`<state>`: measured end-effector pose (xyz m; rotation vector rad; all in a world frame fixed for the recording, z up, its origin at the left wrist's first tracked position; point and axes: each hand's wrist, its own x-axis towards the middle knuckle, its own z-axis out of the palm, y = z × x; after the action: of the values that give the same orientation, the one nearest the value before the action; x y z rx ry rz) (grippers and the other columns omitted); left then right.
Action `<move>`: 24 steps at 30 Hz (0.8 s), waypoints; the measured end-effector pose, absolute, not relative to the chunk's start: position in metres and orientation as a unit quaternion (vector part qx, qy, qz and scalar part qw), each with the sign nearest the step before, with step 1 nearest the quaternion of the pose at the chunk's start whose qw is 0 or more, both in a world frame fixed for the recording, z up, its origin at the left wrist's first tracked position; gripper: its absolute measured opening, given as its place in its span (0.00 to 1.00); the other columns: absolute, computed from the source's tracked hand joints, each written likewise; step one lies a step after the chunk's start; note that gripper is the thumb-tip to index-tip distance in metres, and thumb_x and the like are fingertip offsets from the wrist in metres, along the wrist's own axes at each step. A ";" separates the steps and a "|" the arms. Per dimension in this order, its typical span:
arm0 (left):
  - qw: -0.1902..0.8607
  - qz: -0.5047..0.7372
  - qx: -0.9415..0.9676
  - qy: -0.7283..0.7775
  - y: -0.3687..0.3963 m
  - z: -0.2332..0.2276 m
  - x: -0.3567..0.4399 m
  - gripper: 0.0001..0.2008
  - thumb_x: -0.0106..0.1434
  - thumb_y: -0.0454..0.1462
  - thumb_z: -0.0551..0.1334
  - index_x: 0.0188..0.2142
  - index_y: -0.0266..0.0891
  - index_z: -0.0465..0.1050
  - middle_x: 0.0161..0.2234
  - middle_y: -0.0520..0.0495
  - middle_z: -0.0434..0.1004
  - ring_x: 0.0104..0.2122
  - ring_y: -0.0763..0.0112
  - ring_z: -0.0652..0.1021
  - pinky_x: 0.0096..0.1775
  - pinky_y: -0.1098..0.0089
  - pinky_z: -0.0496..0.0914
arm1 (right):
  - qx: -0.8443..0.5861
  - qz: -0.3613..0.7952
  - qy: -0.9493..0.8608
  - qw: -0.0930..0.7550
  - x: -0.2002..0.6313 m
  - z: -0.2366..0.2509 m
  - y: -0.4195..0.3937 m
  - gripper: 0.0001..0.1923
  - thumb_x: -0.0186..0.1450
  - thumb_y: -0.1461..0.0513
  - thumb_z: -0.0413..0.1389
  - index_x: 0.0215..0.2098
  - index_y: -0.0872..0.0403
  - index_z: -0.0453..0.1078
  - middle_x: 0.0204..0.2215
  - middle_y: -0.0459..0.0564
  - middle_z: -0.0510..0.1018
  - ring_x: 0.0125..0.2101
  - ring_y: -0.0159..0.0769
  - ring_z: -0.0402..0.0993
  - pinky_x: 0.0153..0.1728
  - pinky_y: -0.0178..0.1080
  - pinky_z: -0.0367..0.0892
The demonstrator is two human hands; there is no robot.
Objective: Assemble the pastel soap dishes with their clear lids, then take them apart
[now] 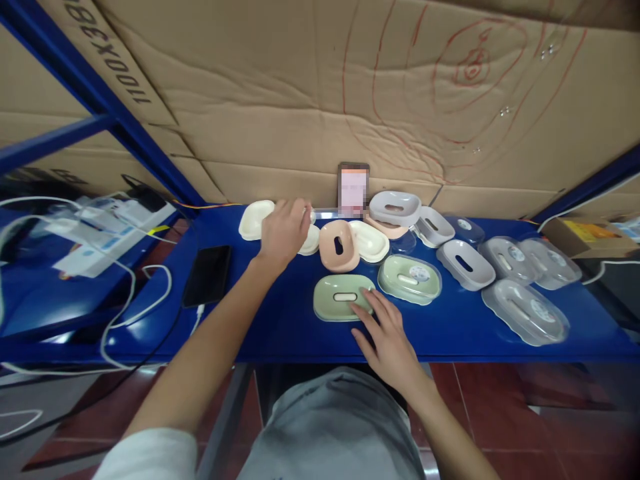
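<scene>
My left hand reaches to the back of the table among cream dishes, its fingers curled together. A small pale bit shows at its fingertips, but what it grips is hidden. One cream dish lies to its left, and another cream dish is partly covered by it. My right hand has its fingers spread, the tips touching the right side of a green soap dish with a pale slot in its middle. Behind that stands a peach soap dish part with an oval opening.
A lidded green soap dish sits to the right, with grey slotted parts and several clear-lidded grey dishes beyond. A phone leans on the cardboard wall. At left lie a black phone, cables and power strips.
</scene>
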<state>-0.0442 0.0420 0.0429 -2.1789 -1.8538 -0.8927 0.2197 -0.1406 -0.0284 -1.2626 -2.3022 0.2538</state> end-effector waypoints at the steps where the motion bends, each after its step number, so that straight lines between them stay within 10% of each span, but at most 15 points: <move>1: 0.104 -0.326 -0.721 -0.603 0.028 0.041 -0.048 0.12 0.78 0.40 0.53 0.50 0.40 0.74 0.49 0.38 0.83 0.54 0.53 0.79 0.50 0.58 0.74 | -0.466 0.097 -0.842 0.252 0.219 -0.029 -0.141 0.34 0.78 0.59 0.52 0.79 0.42 0.49 0.76 0.57 0.59 0.75 0.55 0.54 0.69 0.63 0.64; 9: 0.137 -0.340 -0.829 -0.423 -0.094 -0.003 -0.050 0.07 0.74 0.32 0.61 0.47 0.45 0.75 0.53 0.47 0.86 0.50 0.62 0.84 0.54 0.59 0.78 | -0.500 0.149 -0.783 0.339 0.221 -0.037 -0.144 0.47 0.77 0.56 0.57 0.81 0.40 0.31 0.81 0.57 0.36 0.78 0.58 0.44 0.69 0.62 0.64; 24: -0.035 -0.308 -0.857 -0.413 -0.126 -0.017 -0.035 0.25 0.76 0.42 0.64 0.69 0.47 0.65 0.67 0.39 0.74 0.66 0.55 0.75 0.65 0.50 0.71 | -0.467 0.274 -0.777 0.322 0.239 -0.029 -0.131 0.40 0.77 0.52 0.56 0.80 0.40 0.43 0.79 0.55 0.49 0.78 0.50 0.47 0.73 0.60 0.57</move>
<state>-0.0352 -0.1256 -0.0168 -2.7532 -1.3263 -0.9888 0.2389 -0.1311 -0.0285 -1.2257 -2.0401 0.7189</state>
